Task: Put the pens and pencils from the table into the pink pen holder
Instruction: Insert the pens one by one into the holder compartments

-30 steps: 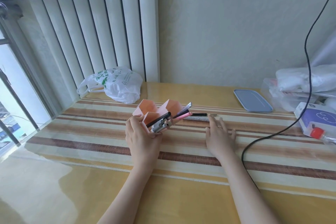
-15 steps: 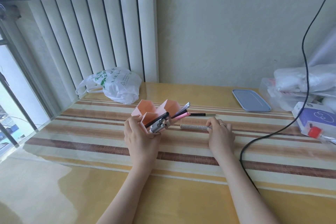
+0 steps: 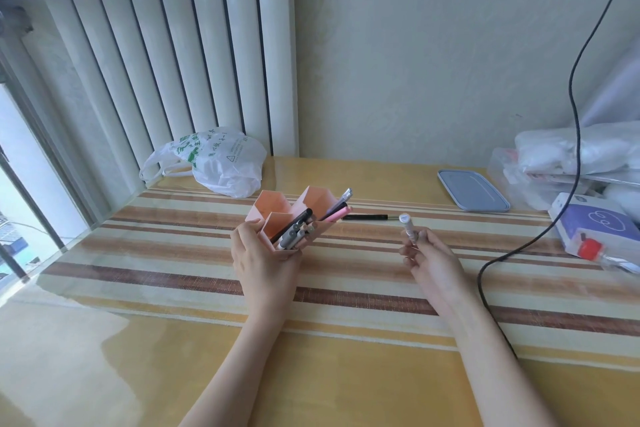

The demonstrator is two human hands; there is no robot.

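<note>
The pink pen holder (image 3: 273, 206), made of several hexagonal cells, is tilted toward me in the middle of the striped table. My left hand (image 3: 264, 258) grips its near side. Several pens (image 3: 298, 231) stick out of its front cells, among them a black one and a pink one. My right hand (image 3: 427, 258) is raised off the table to the right of the holder and holds a glittery silver pen (image 3: 408, 229), whose end points up and away. One black pen (image 3: 367, 217) lies flat on the table behind, between the holder and the silver pen.
A white plastic bag (image 3: 221, 163) sits at the back left. A grey-blue lid (image 3: 472, 194) lies at the back right, beside stacked bags and a purple box (image 3: 599, 225). A black cable (image 3: 512, 253) hangs down and runs across the table right of my right arm.
My right hand closed on the silver pen that lay on the table, lifted it and turned it upright. The left hand kept hold of the tilted holder.
</note>
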